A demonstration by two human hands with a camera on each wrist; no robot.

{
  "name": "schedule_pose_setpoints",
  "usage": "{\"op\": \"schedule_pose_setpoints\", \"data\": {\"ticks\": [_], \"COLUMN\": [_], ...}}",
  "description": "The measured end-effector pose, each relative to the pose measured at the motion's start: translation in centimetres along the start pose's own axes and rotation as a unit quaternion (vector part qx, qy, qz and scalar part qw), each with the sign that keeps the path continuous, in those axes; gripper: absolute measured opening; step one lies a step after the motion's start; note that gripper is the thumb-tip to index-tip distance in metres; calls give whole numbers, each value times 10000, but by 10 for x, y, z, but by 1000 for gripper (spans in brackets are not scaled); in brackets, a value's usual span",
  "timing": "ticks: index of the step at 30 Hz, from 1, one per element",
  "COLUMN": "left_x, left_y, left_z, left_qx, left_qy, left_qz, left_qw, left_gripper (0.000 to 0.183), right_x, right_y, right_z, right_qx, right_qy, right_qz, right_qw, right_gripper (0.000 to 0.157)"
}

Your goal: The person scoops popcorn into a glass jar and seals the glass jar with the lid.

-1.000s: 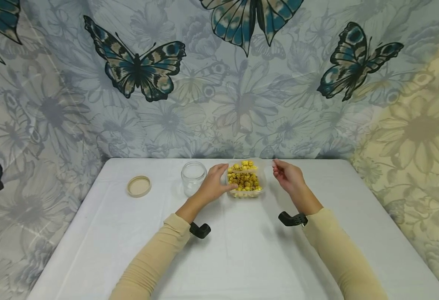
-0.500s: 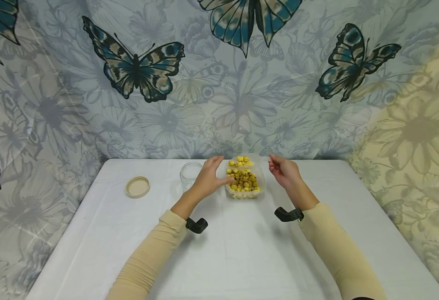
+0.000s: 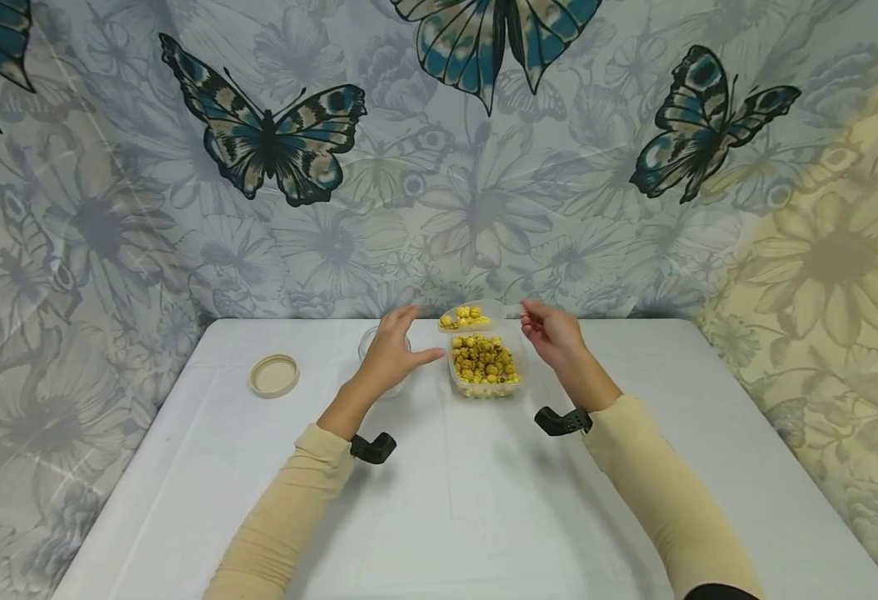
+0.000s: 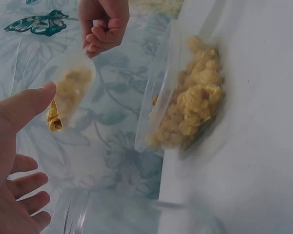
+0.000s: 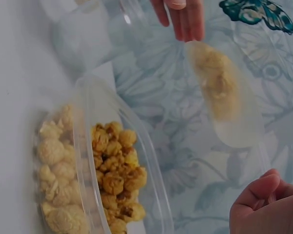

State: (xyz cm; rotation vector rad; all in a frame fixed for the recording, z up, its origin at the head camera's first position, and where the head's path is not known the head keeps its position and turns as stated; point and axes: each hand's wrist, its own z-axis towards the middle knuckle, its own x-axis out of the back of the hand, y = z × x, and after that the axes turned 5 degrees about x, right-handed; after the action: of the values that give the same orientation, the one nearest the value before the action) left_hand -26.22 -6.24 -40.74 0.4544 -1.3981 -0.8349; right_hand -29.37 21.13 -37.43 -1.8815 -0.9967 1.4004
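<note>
My right hand point(image 3: 555, 340) grips the thin handle of a translucent plastic scoop point(image 5: 239, 135) loaded with yellow popcorn point(image 3: 465, 317). The scoop hangs above the back of a clear plastic container point(image 3: 487, 389), which holds more caramel-coloured popcorn point(image 5: 115, 170). My left hand point(image 3: 388, 354) is raised left of the container, its thumb and fingers spread and holding nothing. In the left wrist view its thumb shows in front of the scoop's tip; whether they touch I cannot tell. Behind this hand a glass jar point(image 4: 122, 212) stands open, partly hidden in the head view.
A round beige-rimmed lid point(image 3: 274, 377) lies on the white-covered table point(image 3: 454, 500), left of the jar. A butterfly-patterned cloth point(image 3: 484, 208) hangs directly behind the table's back edge. Dark cameras point(image 3: 373, 448) are strapped to both wrists.
The scoop of popcorn has risen and moved left from over the container toward the jar. My left hand has drawn away from the container, leftward in front of the jar.
</note>
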Motion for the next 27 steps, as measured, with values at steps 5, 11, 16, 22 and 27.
{"op": "schedule_pose_setpoints", "data": {"ticks": [5, 11, 16, 22, 27], "left_x": [8, 18, 23, 23, 23], "left_y": [-7, -17, -28, -38, -49], "left_z": [-2, -4, -6, -10, -14], "left_qx": [129, 396, 562, 748, 967], "left_qy": [23, 3, 64, 62, 61], "left_qz": [-15, -43, -65, -68, -155], "left_qw": [9999, 9992, 9984, 9972, 9952], "left_gripper": [88, 92, 95, 97, 102], "right_x": [-8, -19, -29, -33, -35], "right_y": [3, 11, 21, 30, 36], "right_z": [3, 5, 7, 9, 11], "right_qx": [57, 36, 10, 57, 61], "right_qy": [-102, -113, -138, -137, -82], "right_qz": [-103, -283, -437, -678, -908], "right_qw": [9999, 9995, 9990, 9976, 9958], "right_gripper": [17, 11, 19, 21, 35]}}
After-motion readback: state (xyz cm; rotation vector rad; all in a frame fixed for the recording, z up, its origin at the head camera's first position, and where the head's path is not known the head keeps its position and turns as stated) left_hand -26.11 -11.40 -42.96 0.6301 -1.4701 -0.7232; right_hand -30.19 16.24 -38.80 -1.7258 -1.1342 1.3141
